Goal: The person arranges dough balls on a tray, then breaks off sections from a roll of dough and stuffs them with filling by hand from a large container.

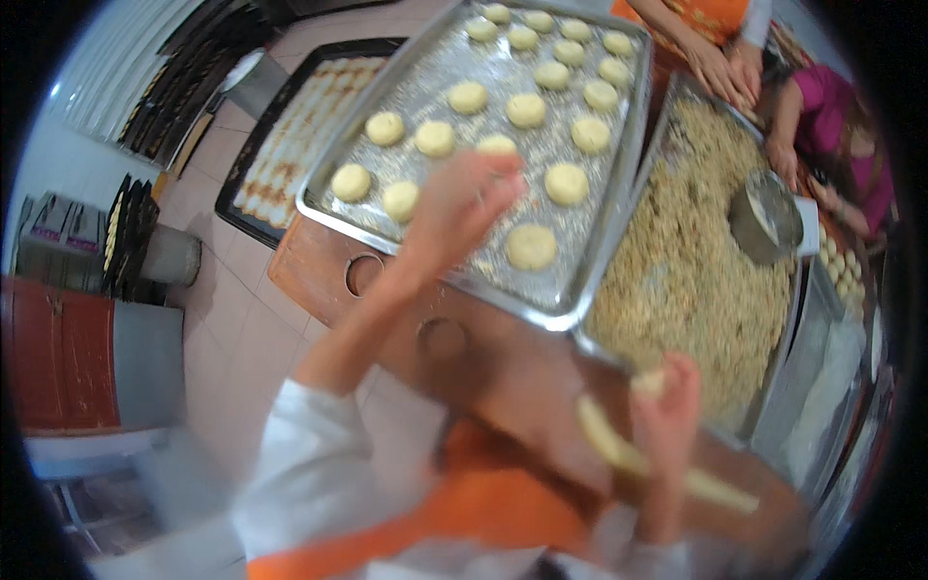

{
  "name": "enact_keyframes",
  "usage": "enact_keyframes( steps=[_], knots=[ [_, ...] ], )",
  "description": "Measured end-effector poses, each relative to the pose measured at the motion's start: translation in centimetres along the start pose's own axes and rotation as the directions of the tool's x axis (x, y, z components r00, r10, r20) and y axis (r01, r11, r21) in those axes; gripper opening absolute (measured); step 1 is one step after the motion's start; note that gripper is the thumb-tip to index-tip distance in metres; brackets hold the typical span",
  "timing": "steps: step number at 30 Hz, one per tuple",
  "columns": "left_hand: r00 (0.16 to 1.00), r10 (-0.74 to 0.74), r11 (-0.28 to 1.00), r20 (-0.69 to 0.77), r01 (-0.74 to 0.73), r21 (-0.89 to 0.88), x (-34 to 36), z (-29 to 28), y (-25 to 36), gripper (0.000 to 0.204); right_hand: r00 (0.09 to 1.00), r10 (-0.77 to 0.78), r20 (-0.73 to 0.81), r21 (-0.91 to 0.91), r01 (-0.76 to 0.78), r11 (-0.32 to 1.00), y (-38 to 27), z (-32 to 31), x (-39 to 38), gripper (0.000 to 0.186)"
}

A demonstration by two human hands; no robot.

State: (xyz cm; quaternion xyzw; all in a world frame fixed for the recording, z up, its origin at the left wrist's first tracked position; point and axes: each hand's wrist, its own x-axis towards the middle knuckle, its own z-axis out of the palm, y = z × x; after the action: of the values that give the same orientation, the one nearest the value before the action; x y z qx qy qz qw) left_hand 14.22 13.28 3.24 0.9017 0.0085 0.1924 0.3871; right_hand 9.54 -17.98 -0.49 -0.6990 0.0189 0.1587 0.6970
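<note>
My left hand [459, 215] is over the near part of a metal tray [333, 224] that carries several round, flattened dough pieces [525, 110]. Its fingers look bent but are smeared by motion, and one dough round [496, 145] shows just past them; whether they touch it, I cannot tell. Lower right, my right hand [675, 411] pinches a small pale piece of dough [648, 384] above the wooden table [512, 387]. Under and beside that hand lies a long strip of dough [604, 435], partly hidden by the wrist.
Two ring-shaped items [362, 275] lie near the tray's edge. Right of it stands a large pan of crumbly filling [686, 251] with a metal pot [766, 217] in it. A dark tray of browned baked goods [304, 135] is at left. Other people's hands [720, 68] are at the far right.
</note>
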Motion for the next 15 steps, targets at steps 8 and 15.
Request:
enact_keyframes(
  steps=[8,15],
  knots=[
    [0.998,0.056,0.866,0.042,-0.028,-0.498,-13.1,8.1,6.1,0.027,0.959,-0.114,0.258,0.180,0.068,0.981,-0.1,1.6,-1.5,0.016],
    [0.905,0.001,0.897,0.425,0.187,-0.400,-17.1,10.2,5.6,0.026,0.964,-0.154,0.218,-0.562,0.253,0.788,2.9,-4.5,-3.8,0.020]
  ],
)
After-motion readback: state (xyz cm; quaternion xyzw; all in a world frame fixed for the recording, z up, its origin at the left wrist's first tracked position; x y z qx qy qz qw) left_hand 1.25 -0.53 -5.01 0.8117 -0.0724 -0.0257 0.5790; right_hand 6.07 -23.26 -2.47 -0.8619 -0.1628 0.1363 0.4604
